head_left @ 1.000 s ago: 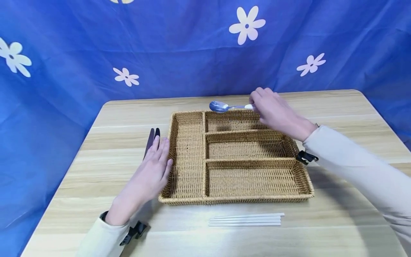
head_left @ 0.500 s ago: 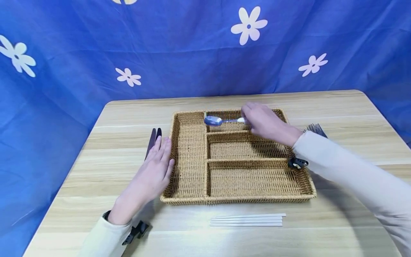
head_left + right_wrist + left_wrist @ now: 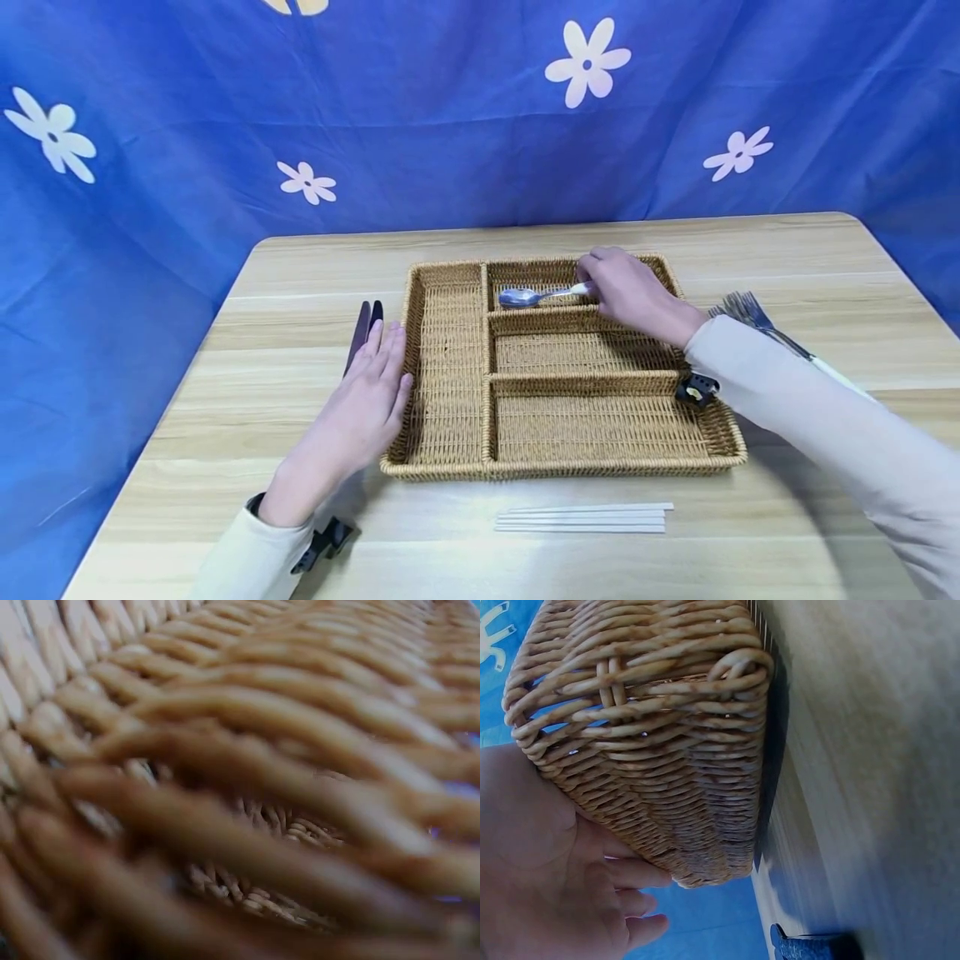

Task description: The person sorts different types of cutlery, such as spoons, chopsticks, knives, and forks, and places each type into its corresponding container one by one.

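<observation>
In the head view a wicker tray (image 3: 489, 417) with one long left compartment and three stacked right ones lies on the table. My right hand (image 3: 626, 287) pinches the pale handle of a metal spoon (image 3: 520, 297) over the back right compartment, bowl toward the left. My left hand (image 3: 367, 404) rests with straight fingers against the tray's left side; the left wrist view shows that palm (image 3: 547, 862) beside the woven wall (image 3: 667, 765). Only blurred wicker (image 3: 262, 750) fills the right wrist view.
Dark knives (image 3: 358, 333) lie left of the tray, partly behind my left hand. Several forks (image 3: 757, 317) lie on the right, partly under my right sleeve. White sticks (image 3: 581, 518) lie along the front. A blue flowered cloth (image 3: 450, 125) hangs behind the table.
My right hand has brought the spoon from above the tray's back edge forward and down into the back right compartment area. The forks have come into sight. My left hand has stayed put.
</observation>
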The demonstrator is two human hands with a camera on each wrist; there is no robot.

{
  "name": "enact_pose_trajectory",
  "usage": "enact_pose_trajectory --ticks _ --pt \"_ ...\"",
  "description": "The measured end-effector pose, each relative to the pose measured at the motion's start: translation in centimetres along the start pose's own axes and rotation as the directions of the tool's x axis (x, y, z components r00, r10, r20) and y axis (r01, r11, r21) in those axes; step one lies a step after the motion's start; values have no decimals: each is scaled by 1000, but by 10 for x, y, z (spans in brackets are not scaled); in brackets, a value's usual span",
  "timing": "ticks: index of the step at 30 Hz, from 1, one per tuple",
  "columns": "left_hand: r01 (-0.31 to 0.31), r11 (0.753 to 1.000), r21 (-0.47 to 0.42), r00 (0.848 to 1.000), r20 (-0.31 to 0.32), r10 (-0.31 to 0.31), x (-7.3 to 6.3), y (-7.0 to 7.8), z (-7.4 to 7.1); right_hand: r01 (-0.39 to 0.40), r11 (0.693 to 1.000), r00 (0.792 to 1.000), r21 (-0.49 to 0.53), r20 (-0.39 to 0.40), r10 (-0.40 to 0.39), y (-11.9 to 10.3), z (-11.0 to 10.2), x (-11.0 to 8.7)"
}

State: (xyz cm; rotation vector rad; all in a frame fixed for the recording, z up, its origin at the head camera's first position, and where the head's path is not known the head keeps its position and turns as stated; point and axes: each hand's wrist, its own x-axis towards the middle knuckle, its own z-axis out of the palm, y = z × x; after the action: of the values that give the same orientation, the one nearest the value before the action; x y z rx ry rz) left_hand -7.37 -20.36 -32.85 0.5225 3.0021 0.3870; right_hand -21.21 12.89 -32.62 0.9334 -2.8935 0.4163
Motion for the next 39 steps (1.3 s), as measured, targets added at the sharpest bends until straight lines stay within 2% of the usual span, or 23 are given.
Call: enact_pose_trajectory --ticks 4,10,19,25,28,32,35,39 --pt "-10 1000 -3 1000 -10 10 0 0 0 -11 1000 998 6 -68 12 2 1 -2" --pt "-13 1000 -9 1000 -17 13 -1 1 2 -31 998 983 -59 -181 19 3 6 -5" --pt "-9 1000 -10 1000 -9 9 -1 1 1 -49 999 981 -2 -188 48 4 0 -10" --pt "-14 1000 -11 1000 -11 14 -1 0 0 -124 985 972 123 -183 146 4 -24 -17" --pt "-15 1000 -11 1000 -15 15 0 1 1 -155 973 962 170 -198 188 4 -40 -24" --pt "-8 1000 -8 1000 -6 8 0 1 2 -157 964 939 213 -271 213 9 -59 -32" --pt "-3 1000 -9 1000 2 3 0 1 2 -196 954 916 227 -305 261 15 -72 -41" --pt "4 1000 -16 1000 0 -4 0 1 2 -271 936 893 225 -305 331 28 -83 -60"
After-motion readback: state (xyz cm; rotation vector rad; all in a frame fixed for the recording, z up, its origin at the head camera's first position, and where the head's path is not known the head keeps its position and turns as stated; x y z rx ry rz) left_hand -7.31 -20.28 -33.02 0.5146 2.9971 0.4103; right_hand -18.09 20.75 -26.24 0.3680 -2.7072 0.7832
